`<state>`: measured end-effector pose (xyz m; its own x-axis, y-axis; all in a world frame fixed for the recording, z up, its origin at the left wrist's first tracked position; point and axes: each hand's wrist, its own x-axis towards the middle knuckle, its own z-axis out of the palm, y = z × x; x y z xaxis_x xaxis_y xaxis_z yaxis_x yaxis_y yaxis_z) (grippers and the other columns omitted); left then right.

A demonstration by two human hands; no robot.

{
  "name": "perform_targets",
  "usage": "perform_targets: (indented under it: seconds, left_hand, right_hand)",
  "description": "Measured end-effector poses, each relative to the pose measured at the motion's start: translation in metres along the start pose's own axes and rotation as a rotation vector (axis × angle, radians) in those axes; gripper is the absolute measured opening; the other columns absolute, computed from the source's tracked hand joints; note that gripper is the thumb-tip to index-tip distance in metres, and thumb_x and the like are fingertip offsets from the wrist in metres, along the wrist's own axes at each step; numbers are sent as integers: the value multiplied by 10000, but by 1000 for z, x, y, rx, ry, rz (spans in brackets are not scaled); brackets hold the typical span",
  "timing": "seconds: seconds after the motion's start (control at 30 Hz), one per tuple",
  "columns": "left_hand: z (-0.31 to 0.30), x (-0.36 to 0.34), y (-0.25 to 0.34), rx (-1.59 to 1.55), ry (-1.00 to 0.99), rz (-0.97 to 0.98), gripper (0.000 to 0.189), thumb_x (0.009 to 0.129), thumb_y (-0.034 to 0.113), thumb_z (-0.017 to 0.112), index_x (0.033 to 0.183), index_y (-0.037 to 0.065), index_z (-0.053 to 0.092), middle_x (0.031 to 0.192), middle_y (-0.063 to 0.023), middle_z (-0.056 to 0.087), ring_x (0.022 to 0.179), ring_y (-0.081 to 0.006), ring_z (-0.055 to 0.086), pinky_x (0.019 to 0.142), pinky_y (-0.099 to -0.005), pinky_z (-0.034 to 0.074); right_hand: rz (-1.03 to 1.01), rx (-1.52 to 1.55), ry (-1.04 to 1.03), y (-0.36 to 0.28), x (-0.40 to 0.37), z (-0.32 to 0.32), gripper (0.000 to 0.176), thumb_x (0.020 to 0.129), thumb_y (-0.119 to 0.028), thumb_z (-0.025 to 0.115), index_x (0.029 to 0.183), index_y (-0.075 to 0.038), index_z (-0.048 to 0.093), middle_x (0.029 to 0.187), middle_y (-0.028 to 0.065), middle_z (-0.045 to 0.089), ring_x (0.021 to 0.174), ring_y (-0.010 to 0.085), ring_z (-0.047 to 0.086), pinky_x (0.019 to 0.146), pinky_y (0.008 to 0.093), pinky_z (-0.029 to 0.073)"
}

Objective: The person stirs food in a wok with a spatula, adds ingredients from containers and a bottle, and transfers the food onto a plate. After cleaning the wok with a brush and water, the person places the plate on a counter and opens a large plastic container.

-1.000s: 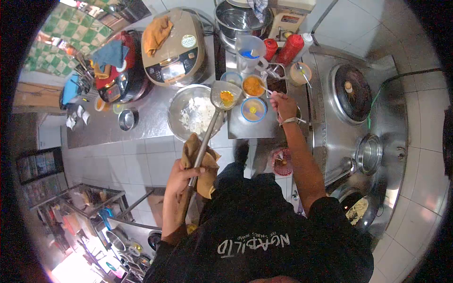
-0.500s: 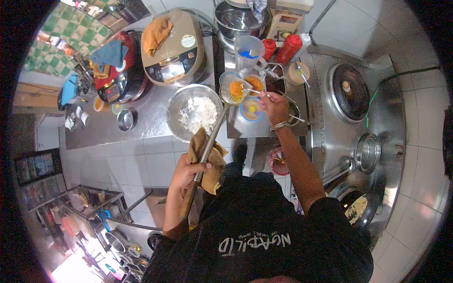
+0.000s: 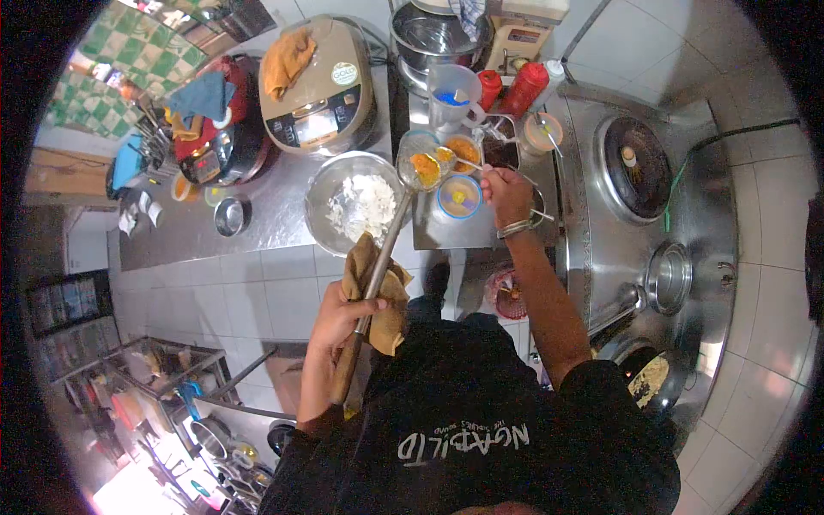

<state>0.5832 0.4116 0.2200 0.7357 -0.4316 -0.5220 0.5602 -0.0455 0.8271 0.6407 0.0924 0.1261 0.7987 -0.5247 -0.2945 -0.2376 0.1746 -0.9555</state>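
Hands (image 3: 337, 319) on one ladle (image 3: 386, 242), one spoon (image 3: 466, 162)

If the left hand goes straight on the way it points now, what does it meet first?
Beyond the cloth and ladle it holds, the left hand would probably meet the metal bowl first, though it may pass above: height is unclear.

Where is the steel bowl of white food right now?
In the head view, the bowl sits left of centre at the counter's front edge, between the beige rice cooker and the ladle.
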Motion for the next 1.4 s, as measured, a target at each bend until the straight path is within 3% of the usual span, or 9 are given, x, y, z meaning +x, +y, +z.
perform_targets:
  seconds: [0.27, 0.83, 1.07, 1.17, 1.27, 1.33, 1.37, 1.4]
  left_hand:
    - [5, -8, 12, 126, 42, -39, 208, 678, 10, 653, 872, -49, 607, 793, -55, 628, 726, -121, 582, 689, -265, 462]
    - [22, -12, 0, 31, 55, 54, 229, 661, 15, 658, 875, -49, 608, 801, -58, 630, 721, -128, 585, 679, -267, 463]
    - [22, -11, 5, 100, 70, -1, 223, 666, 18, 656, 872, -51, 607, 797, -57, 629, 707, -123, 583, 667, -264, 463]
    - [14, -7, -7, 101, 88, -7, 218, 669, 21, 656, 869, -52, 607, 779, -53, 624, 692, -120, 576, 658, -266, 462]
    - [11, -6, -8, 58, 94, 10, 209, 670, 25, 655, 860, -48, 607, 759, -50, 618, 677, -117, 569, 651, -261, 459]
    - [11, -6, -9, 89, 101, 32, 199, 671, 23, 652, 851, -47, 605, 755, -49, 617, 676, -117, 568, 651, -261, 459]
    - [10, -6, -9, 88, 103, 30, 199, 671, 23, 652, 851, -47, 605, 755, -49, 617, 676, -117, 568, 651, -261, 459]
    - [9, -5, -8, 110, 103, 22, 201, 670, 20, 651, 854, -45, 603, 758, -50, 617, 679, -118, 570, 653, -261, 459]
  right_hand:
    - [-43, -129, -71, -2, -11, -2, 167, 812, -192, 615, 765, -32, 622, 585, -16, 548, 469, 40, 452, 419, 191, 356]
    - [141, 234, -179, 6, -16, 14, 114, 811, -98, 593, 744, -6, 601, 618, 23, 567, 467, 58, 457, 399, 191, 332]
    - [238, 409, -214, -9, -16, 3, 140, 811, -144, 601, 727, -32, 599, 599, 0, 530, 462, 56, 433, 385, 193, 311]
    - [188, 384, -191, -9, -8, -5, 176, 814, -190, 611, 721, -41, 601, 593, -6, 519, 457, 56, 420, 388, 195, 303]
    - [13, 334, -96, -21, -9, -12, 205, 824, -218, 603, 717, -43, 600, 594, -10, 517, 477, 55, 445, 404, 205, 329]
    - [-238, -84, 164, -26, -9, -16, 240, 838, -237, 577, 713, -34, 599, 584, 29, 535, 481, 124, 500, 427, 265, 383]
    - [-237, -86, 162, -24, -7, -18, 240, 838, -237, 577, 713, -34, 599, 584, 29, 535, 481, 124, 500, 427, 265, 383]
    - [-494, -279, 215, -18, -2, -19, 227, 837, -229, 571, 728, -31, 599, 609, 69, 557, 509, 186, 533, 451, 309, 409]
